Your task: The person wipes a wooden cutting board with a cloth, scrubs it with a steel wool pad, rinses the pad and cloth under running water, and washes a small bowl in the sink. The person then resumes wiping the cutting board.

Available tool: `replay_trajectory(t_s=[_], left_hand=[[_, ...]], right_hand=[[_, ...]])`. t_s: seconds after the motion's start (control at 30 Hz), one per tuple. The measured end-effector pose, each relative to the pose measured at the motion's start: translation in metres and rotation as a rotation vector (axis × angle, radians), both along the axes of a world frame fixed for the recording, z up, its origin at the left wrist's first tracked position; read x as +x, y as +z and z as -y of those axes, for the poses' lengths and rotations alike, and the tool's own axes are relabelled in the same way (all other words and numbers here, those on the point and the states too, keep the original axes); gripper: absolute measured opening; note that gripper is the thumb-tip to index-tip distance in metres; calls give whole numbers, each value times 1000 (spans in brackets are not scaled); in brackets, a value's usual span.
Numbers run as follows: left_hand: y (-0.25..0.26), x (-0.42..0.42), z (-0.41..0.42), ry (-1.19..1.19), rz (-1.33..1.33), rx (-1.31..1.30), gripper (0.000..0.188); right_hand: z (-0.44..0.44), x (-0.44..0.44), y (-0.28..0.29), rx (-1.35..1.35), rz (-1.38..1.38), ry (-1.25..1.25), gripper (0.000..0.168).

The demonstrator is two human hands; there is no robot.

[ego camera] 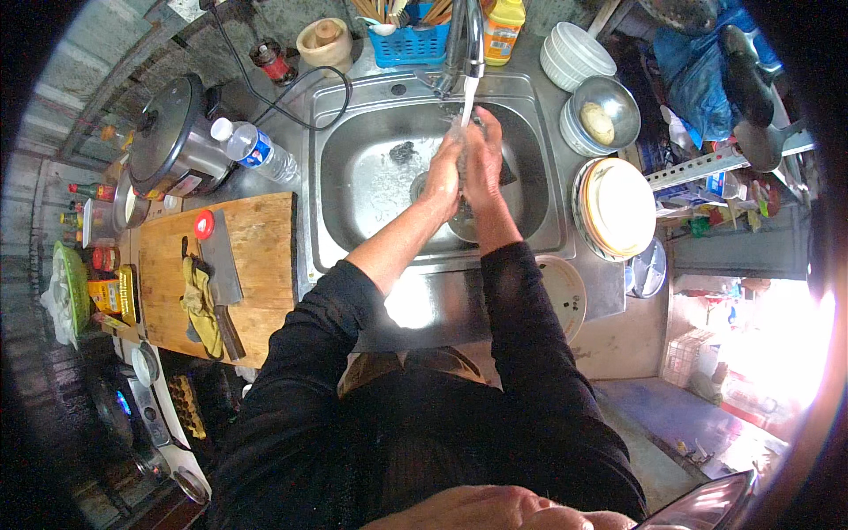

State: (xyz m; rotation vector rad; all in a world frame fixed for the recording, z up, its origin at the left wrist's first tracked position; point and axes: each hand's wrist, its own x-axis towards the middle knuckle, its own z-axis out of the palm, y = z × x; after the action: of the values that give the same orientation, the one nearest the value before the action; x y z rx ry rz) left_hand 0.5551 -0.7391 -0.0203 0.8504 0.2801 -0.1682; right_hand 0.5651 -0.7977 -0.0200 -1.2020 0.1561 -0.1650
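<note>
Water runs from the chrome faucet (474, 46) onto my two hands, which are held close together over the stainless steel sink (371, 172). My left hand (445, 169) faces inward, its fingers pointing up toward the stream. Opposite it, my right hand (482, 156) has its thumb side and fingers raised beside the water. Splashing blurs the gap between the palms, so whether anything is held there is unclear. A dark clump (402, 152) lies on the sink floor to the left. Part of the drain area is hidden beneath my hands and wrists.
Left of the sink, a wooden cutting board (265, 265) carries a cleaver (222, 258) and a yellow cloth (202, 308). A plastic bottle (265, 156) stands near a lidded cooker (172, 139). Stacked plates (619, 205) and a metal bowl (623, 106) crowd the right. A blue basket (407, 46) sits behind.
</note>
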Motion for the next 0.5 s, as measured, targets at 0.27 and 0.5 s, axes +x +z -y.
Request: replay_trajectory(t_s=[0.27, 0.5], left_hand=[[4, 84, -41, 117, -114, 149, 77], [-19, 126, -73, -55, 200, 416, 78]], right_hand=[[18, -2, -22, 139, -107, -8, 19], [16, -6, 25, 411, -159, 95, 20]])
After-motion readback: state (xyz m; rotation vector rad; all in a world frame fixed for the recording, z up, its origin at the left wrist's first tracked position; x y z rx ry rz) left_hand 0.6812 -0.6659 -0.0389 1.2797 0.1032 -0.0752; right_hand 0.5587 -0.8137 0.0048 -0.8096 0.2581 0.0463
